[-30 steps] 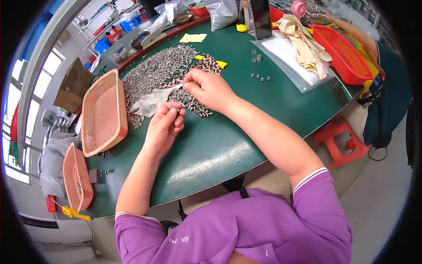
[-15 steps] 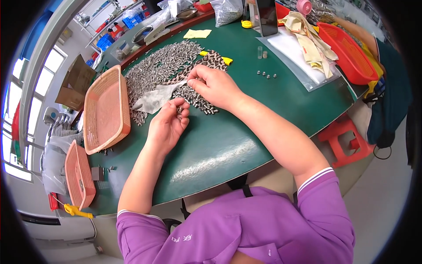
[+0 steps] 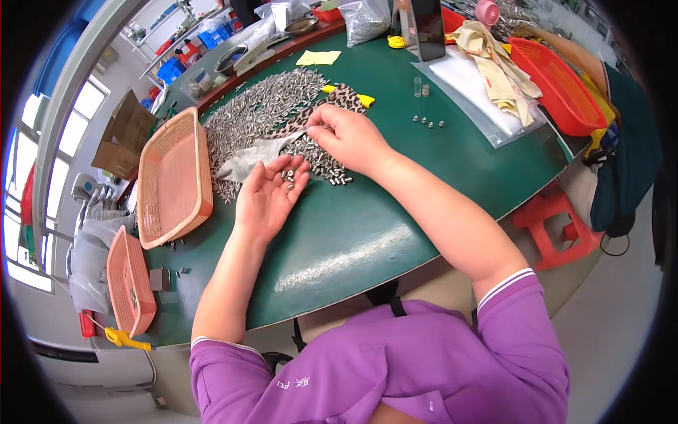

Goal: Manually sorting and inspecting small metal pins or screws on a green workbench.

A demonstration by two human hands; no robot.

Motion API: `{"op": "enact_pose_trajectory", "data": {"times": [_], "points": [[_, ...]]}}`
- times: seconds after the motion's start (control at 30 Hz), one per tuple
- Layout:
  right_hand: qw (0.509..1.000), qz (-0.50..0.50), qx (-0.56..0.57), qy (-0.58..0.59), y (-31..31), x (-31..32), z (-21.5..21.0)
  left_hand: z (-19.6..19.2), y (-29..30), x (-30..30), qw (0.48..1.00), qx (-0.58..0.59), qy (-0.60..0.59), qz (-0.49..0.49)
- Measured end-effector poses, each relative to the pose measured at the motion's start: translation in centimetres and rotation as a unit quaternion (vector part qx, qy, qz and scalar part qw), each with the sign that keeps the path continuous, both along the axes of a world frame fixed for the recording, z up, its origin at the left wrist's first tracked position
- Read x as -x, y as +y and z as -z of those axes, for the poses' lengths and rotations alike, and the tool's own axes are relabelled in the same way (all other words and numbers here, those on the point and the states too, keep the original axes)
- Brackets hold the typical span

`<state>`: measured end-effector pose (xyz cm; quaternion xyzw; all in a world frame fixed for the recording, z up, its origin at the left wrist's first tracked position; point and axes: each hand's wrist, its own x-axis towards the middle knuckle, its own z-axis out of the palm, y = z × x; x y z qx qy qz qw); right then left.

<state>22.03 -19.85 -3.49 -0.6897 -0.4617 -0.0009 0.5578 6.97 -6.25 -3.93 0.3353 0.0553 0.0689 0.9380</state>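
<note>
Small-parts sorting workshop: green worktable (image 3: 367,233), heap of metal pins (image 3: 261,113), plastic baskets (image 3: 173,177), stock shelving (image 3: 183,42).

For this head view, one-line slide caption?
Left hand cupped palm-up with a few small metal parts; right hand picks at the pile on the green table.

I wear a purple short-sleeved shirt (image 3: 395,367), its sleeve cuffs (image 3: 503,288) trimmed with thin white stripes and small white lettering printed low on the front; my forearms are bare, no gloves on either hand.
</note>
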Motion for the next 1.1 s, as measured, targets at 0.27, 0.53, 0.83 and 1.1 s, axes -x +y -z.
{"op": "enact_pose_trajectory", "data": {"times": [0.27, 0.53, 0.83, 1.1], "points": [[0.998, 0.057, 0.028, 0.021, 0.5, 0.1, 1.3, -3.6, -0.4, -2.9, 0.992, -0.1, 0.074, -0.012], [0.998, 0.056, -0.02, -0.027, 0.1, -0.9, 1.9, -11.3, -15.2, -18.5, 0.952, -0.279, 0.058, 0.109], [0.908, -0.066, -0.401, 0.097, -0.1, -4.5, 3.5, -9.6, -33.2, -35.9, 0.954, -0.248, 0.041, 0.165], [0.949, -0.007, -0.31, 0.051, -2.9, -7.5, 3.9, -8.8, -38.1, -38.5, 0.881, -0.424, -0.067, 0.199]]}}
